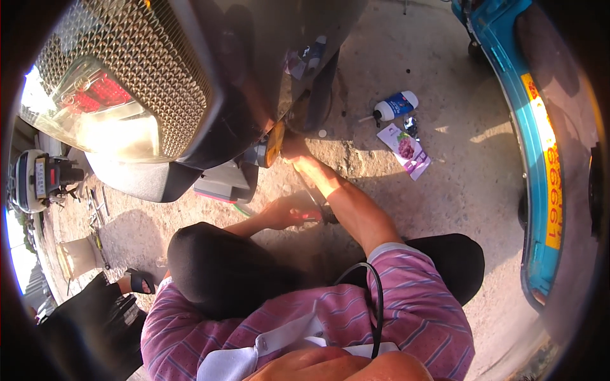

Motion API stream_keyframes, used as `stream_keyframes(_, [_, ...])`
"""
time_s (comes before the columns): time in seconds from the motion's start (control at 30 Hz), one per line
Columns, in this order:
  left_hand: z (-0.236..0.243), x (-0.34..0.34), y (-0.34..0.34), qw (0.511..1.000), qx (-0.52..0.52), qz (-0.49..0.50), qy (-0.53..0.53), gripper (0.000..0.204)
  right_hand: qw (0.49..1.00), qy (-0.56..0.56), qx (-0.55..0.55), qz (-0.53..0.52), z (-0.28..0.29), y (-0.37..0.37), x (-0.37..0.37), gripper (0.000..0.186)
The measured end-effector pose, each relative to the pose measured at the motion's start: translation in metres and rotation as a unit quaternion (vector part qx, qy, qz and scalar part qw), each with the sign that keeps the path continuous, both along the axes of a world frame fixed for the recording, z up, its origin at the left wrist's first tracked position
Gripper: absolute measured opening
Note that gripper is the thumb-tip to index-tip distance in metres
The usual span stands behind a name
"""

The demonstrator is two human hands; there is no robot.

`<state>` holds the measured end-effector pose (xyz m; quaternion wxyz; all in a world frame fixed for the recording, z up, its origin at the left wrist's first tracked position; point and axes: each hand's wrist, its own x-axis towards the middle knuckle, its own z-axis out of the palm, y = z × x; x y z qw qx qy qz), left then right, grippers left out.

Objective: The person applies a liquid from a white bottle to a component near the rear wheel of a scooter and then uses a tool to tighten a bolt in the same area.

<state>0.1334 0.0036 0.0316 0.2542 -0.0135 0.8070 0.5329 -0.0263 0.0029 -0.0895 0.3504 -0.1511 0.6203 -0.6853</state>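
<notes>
A dark vehicle body (248,70) with a large clear-and-red tail lamp (105,101) hangs over the upper left. Low on it sticks out an amber turn signal lamp (274,145) on a dark round mount. My right hand (294,150) is closed against this lamp, its fingertips partly hidden by it. Below, my left hand (279,213) is low over the ground, fingers curled round a small red-and-black thing (310,216) whose kind I cannot make out. A thin rod or cable (310,189) slants past my right forearm to its dark end.
A blue-and-white bottle (396,106) and a purple-and-white packet (405,151) lie on the concrete at right. A teal vehicle (537,165) stands along the right edge. Several tools (97,222) lie at left, near a sandalled foot (140,281) and a parked scooter (41,181).
</notes>
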Motion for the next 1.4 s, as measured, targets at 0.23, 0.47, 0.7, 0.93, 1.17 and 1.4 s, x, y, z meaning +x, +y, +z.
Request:
stream_keyframes(0.23, [-0.006, 0.012, -0.008, 1.000, 0.005, 0.014, 0.009, 0.041, 0.993, -0.079, 0.041, 0.082, 0.040, -0.002, 0.006, 0.049])
stream_keyframes(0.47, [-0.006, 0.008, -0.005, 1.000, -0.003, 0.011, 0.015, 0.043, 0.998, -0.051, 0.005, 0.037, 0.028, 0.000, 0.001, 0.043])
stream_keyframes(0.7, [-0.019, 0.013, -0.006, 1.000, 0.006, 0.021, 0.022, 0.043, 0.998, -0.061, -0.012, 0.021, 0.035, 0.000, 0.005, 0.030])
stream_keyframes(0.93, [-0.002, 0.007, -0.004, 0.999, 0.020, 0.017, 0.024, 0.041, 0.998, -0.061, -0.036, -0.001, 0.039, 0.002, 0.007, 0.024])
stream_keyframes(1.17, [0.017, 0.002, -0.006, 0.999, -0.012, -0.022, 0.020, 0.025, 0.997, -0.072, -0.006, 0.017, 0.024, -0.003, 0.005, 0.020])
stream_keyframes(1.4, [0.048, -0.013, -0.005, 0.991, -0.070, -0.116, 0.007, 0.021, 0.997, -0.076, -0.018, 0.019, 0.020, -0.002, 0.004, 0.020])
